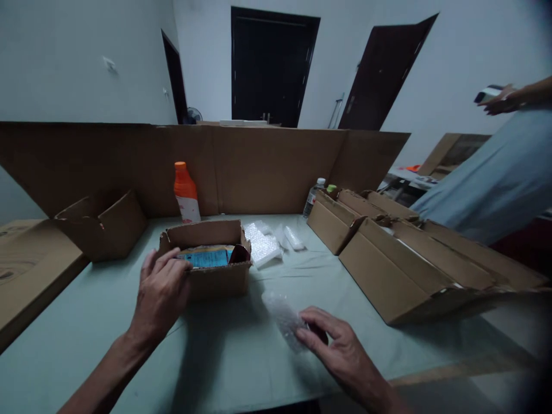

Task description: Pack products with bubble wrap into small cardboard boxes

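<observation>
Right hand point(345, 352) pinches bubble-wrap piece point(281, 317) at one end, keep it light; left hand point(161, 290) curls over small open cardboard box point(221, 282), grip unclear, best steadying it.

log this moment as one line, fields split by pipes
left hand: at open box rim | right hand: pinching bubble wrap | inside box: blue item | behind box: orange-capped bottle

Our left forearm point(107, 371) slants in over near edge of table point(241, 368); left hand point(161, 287) farther in, back upward, fingers bent. Our right hand point(342, 348) nearer that edge, thumb and fingers curled in pinch, pointing leftward.
</observation>
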`<state>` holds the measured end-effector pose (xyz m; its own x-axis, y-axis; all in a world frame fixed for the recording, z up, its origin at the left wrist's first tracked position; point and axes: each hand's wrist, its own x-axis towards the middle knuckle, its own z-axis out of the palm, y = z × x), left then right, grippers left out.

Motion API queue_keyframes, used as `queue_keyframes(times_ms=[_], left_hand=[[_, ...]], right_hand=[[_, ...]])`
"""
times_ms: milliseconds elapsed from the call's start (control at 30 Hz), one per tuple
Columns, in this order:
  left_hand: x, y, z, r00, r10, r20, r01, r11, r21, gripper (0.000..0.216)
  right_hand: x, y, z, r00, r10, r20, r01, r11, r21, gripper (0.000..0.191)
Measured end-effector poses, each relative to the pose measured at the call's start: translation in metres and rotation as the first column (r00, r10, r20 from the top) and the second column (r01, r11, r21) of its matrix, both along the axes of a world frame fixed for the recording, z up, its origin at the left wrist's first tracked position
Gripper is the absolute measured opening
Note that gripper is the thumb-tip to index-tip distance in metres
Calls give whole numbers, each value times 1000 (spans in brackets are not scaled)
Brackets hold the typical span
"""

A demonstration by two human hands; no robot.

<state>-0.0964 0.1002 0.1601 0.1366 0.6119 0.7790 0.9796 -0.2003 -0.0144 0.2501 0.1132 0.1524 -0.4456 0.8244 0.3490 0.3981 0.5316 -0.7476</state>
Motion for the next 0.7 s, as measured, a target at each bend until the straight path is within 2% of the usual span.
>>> queue_keyframes(times_ms=[100,233,333,400,467,533,633,700], left_hand=[[-9,3,-1,995,-94,10,95,995,-25,16],[-3,-32,-3,982,-186,-16,186,982,-5,16],[4,-66,-5,976,-201,-81,201,980,-19,17],[8,-82,-10,967,-214,-139,213,977,-19,18],[9,-92,-16,956,-224,-190,227,974,-9,20],[9,-95,-21,950,-224,-219,230,973,3,21],[6,-92,-25,947,-226,-228,235,972,13,21],[4,-89,-27,942,-240,-233,251,968,18,21]], right_hand=[[-7,13,38,1000,-29,-9,30,987,159,16],[-33,31,84,1000,8,15,-13,932,362,9],[-66,43,108,980,91,177,-160,886,435,7],[-94,48,117,899,154,410,-336,843,420,4],[-123,50,118,739,183,649,-499,795,344,4],[-151,50,110,562,188,805,-606,756,247,6],[-184,50,84,336,195,922,-684,723,96,10],[-199,52,62,237,221,946,-695,719,6,21]])
